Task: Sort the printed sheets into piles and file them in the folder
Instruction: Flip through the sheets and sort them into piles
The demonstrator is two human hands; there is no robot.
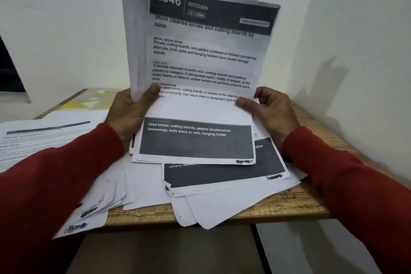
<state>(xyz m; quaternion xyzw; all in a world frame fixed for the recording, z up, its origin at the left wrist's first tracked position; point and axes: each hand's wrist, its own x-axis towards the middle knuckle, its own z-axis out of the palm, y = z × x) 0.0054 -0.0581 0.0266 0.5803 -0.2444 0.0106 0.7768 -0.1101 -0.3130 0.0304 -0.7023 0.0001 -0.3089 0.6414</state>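
Holding the bundle of sheets [200, 51] upright, I can read its top page. My left hand [131, 115] and right hand [272, 111] pinch its lower edges, above the loose pile [222, 196] on the table [289, 207].

Printed sheets, some held up and the rest spread over the table.

A sheaf of printed sheets [200, 51] stands nearly upright, bent forward at the bottom; its front page has a dark header reading "KITCHEN" and black text about storing knives and cutting boards, with a dark box at the foot. Crumpled pages show behind it, one marked by hand at the top corner. Under it a loose pile [224, 176] lies fanned on the table, its top page showing another dark box, and blank white pages stick out over the near edge. A second pile [44, 138] lies flat to the left. A yellow patterned folder [89, 100] lies flat at the far left of the table, partly covered by that pile.
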